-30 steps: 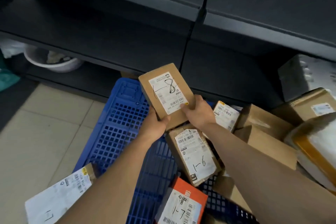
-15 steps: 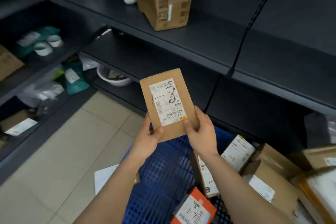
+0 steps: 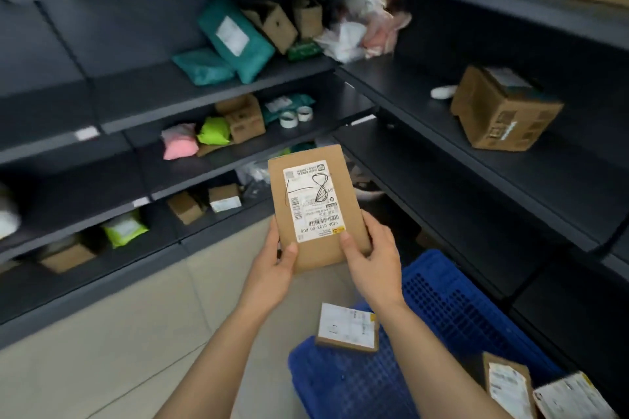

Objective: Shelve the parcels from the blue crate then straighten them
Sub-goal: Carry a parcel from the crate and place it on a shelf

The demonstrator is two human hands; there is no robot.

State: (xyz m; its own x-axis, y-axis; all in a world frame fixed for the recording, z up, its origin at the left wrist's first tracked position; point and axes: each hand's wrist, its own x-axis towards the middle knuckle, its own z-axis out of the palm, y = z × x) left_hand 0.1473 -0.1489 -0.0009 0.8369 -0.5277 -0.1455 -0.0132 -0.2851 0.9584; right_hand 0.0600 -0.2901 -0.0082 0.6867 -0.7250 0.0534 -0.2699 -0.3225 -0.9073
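Left grip [image 3: 277, 270], right grip [image 3: 372, 264] on parcel [image 3: 315, 204]; crate [image 3: 459, 309] below, shelves [image 3: 531, 177] ahead

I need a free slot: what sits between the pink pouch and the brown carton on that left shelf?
A lime-green pouch lies between the pink pouch and the brown carton, close against both; the head view shows no bare shelf there.

**Both hands up, gripping one parcel**

L hand [image 3: 275, 269] & R hand [image 3: 372, 265] raised mid-view. L forearm [image 3: 218, 350] angles up from 7 o'clock, R forearm [image 3: 442, 360] from 5 o'clock. Both grip a flat brown cardboard parcel [image 3: 316, 207] at its bottom corners, L at 7 o'clock, R at 5. Thumbs on the front, fingers wrapped behind.
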